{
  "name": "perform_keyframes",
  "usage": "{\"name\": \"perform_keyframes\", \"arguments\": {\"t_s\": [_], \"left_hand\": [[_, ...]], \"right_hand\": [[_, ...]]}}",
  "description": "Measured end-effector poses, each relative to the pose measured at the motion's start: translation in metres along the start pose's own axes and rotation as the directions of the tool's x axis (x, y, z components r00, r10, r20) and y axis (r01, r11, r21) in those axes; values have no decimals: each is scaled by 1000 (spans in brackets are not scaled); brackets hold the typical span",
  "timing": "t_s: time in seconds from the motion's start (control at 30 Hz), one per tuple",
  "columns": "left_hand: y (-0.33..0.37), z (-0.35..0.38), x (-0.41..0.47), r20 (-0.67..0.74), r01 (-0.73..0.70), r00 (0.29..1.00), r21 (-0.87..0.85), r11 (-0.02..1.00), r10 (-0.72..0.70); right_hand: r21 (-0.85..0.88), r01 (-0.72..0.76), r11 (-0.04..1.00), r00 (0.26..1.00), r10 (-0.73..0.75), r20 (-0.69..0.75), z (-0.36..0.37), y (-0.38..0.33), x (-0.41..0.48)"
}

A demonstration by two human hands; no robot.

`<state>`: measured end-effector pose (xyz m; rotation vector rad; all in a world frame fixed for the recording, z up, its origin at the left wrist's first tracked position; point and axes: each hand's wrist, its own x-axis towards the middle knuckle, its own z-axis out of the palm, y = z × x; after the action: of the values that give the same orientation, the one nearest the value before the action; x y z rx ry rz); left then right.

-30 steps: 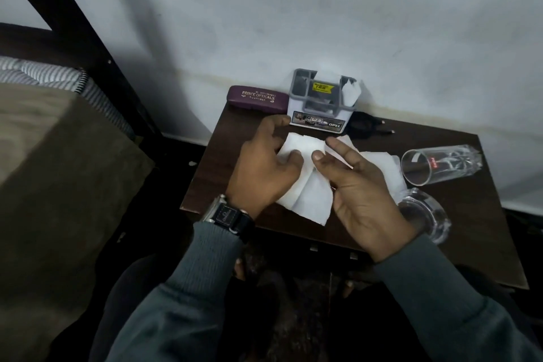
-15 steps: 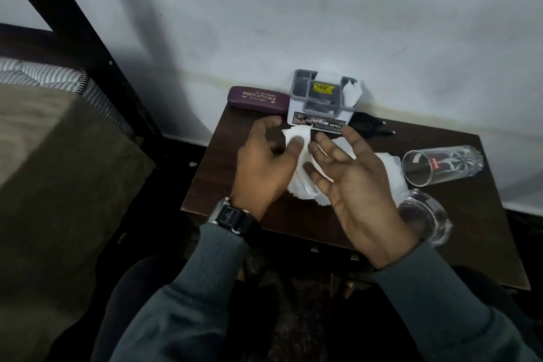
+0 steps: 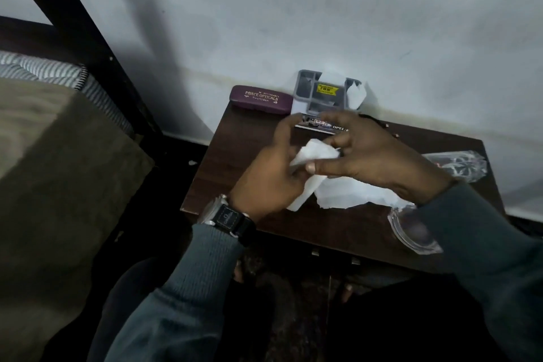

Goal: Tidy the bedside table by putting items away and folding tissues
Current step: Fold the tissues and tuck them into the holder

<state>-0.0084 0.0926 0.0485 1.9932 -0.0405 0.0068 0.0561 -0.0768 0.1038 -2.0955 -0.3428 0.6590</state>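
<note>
Left hand: your left hand (image 3: pixel 270 176) is over the middle of the table, fingers curled round the left part of the tissue.
Right hand: your right hand (image 3: pixel 373 156) meets it from 3 o'clock and pinches the same tissue, with the thumb pressed on the lower edge and the fingers on top.
Tissue: the white tissue (image 3: pixel 316 153) is clamped between your two hands, and one corner hangs out below your left hand toward 6 o'clock.
Second tissue: a crumpled second tissue (image 3: pixel 352 192) lies flat on the table, under your right wrist.
Table: the dark wooden table (image 3: pixel 235 156) stands against the pale wall.
Glasses case: a maroon glasses case (image 3: pixel 261 98) lies at 11 o'clock along the back edge.
Organiser: a grey organiser (image 3: pixel 311 91) stands at 12 o'clock, touching the case, with white paper sticking out of its right side.
Glass: a clear glass (image 3: pixel 461 164) lies on its side at 3 o'clock.
Dish: a clear dish (image 3: pixel 411 232) sits at 5 o'clock near the front edge, partly behind your right sleeve.
Watch: a dark watch (image 3: pixel 229 217) is on your left wrist.
Bed: the bed (image 3: pixel 44 170) lies at 9 o'clock, apart from the table.
</note>
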Motion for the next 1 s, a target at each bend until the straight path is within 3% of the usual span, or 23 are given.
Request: {"name": "perform_keyframes", "arguments": {"t_s": [0.13,0.43,0.57,0.7,0.83,1.0], "left_hand": [[-1,1,3,13,-24,1000,83,996,23],[3,1,17,-171,1,985,104,995,17],[9,1,21,-363,143,925,70,987,-108],[9,-1,27,-345,300,887,-73,951,-306],[11,4,29,-303,330,894,-56,942,-331],[12,4,28,-272,339,903,-22,941,-332]], "right_hand": [[-240,95,966,995,-93,20,-4,-5,11],[-290,192,938,981,-181,66,-24,-20,37],[-471,254,845,923,-357,-142,-57,-34,57],[-431,213,877,851,-383,-358,-83,-47,89],[-573,99,813,819,-394,-417,-75,-52,121],[-553,42,832,829,-338,-445,-59,-58,134]]}}
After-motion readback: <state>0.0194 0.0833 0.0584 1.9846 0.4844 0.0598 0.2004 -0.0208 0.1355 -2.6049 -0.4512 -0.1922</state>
